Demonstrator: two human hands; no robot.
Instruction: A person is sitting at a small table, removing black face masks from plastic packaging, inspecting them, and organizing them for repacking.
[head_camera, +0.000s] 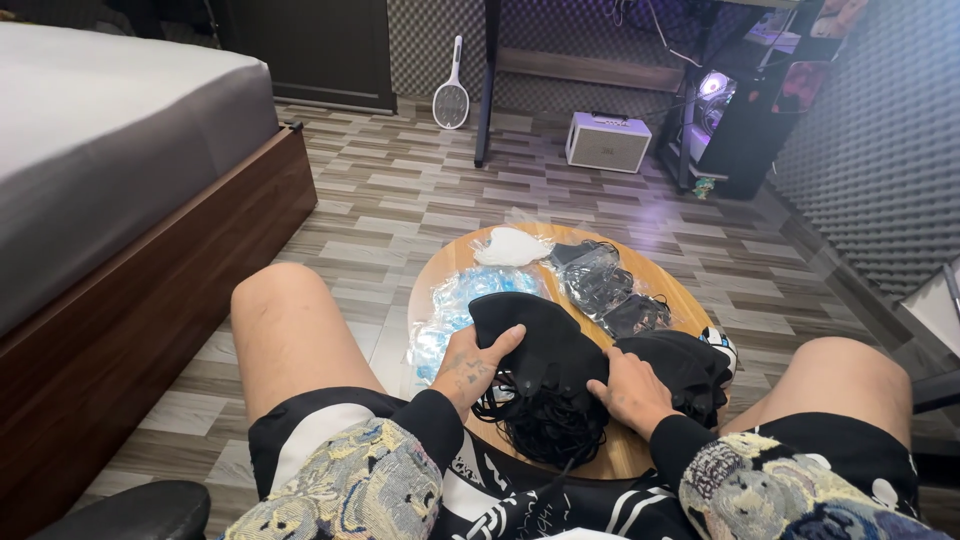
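Observation:
A small round wooden table (650, 275) stands between my knees. On its near side lies a stack of black face masks (535, 335) with a tangle of black ear loops (545, 425) hanging toward me. My left hand (468, 368) grips the left edge of this stack, thumb on top. My right hand (628, 392) rests palm down between that stack and a second pile of black masks (685, 365) at the right. A white mask (510, 247) lies at the table's far edge.
Clear plastic bags of black masks (605, 285) lie at the far right of the table, bluish plastic wrappers (445, 310) at the left. A bed (120, 150) stands to the left, a white speaker box (607, 141) and a desk with a lit computer (715, 95) beyond.

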